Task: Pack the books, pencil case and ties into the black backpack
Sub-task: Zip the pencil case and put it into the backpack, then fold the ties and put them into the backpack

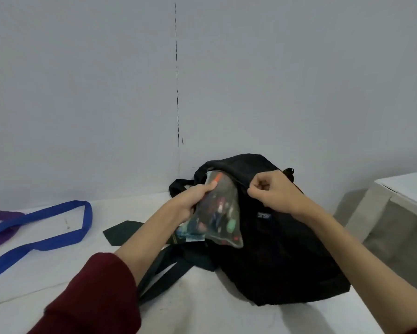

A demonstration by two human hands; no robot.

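Pencil case (217, 208), clear plastic with coloured bits inside, sits half in and half out of the black backpack (275, 249): its upper end is already under the lip of the opening, its lower end hangs out over the front panel. Backpack stands on the white table (202, 309), leaning back against the grey wall (106, 92). Left hand (190, 201) grips the case along its left edge, fingers curled round the plastic, thumb on the near face. Right hand (275, 191) is closed in a tight pinch on the fabric edge of the opening at the top of the backpack, apparently holding the mouth up; whether a zipper pull is between the fingers cannot be told. Left of the backpack, a dark green tie (123, 235) lies just beside its straps; further left a blue tie (46, 235) is looped on the table, and a purple tie (0, 225) lies well apart at the far left edge. No books visible outside the backpack; whether they are inside cannot be seen. Judgement: the step in hand is seating the pencil case. To do it well, the right hand should keep the lip lifted and taut so the mouth stays wide, while the left slides the case in end-first and down along the inner wall, not across the opening. Soft plastic may buckle or snag on the zipper edge, so push from low on the case. Ties remain to be packed.
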